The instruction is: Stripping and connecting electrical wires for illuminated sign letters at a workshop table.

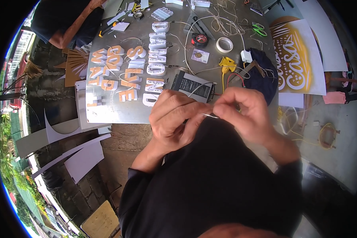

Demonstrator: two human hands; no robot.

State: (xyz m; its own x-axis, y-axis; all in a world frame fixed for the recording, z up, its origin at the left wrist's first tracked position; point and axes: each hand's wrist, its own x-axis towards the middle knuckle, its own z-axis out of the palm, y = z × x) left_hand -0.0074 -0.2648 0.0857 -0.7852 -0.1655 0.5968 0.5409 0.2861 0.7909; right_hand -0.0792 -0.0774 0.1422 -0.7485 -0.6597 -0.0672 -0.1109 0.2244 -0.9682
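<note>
My left hand [174, 119] and my right hand [246, 113] meet over the near edge of the table, in front of my chest. Between their fingertips runs a thin white wire [211, 116]; the thumb and forefinger of each hand pinch it. The fingers cover most of its length, and its ends are hard to make out. Just beyond my hands lies a grey boxy power supply [193, 88] with a dark label. Red and white leads pass close to it.
Rows of white and brown letter-shaped boxes [156, 69] stand at left on the metal table [119, 116]. Beyond are a tape measure [200, 39], a tape roll [225, 45], yellow clips [227, 63] and green scissors [259, 29]. Another person's arm [73, 29] is at far left; a yellow-and-white sign [299, 59] stands right.
</note>
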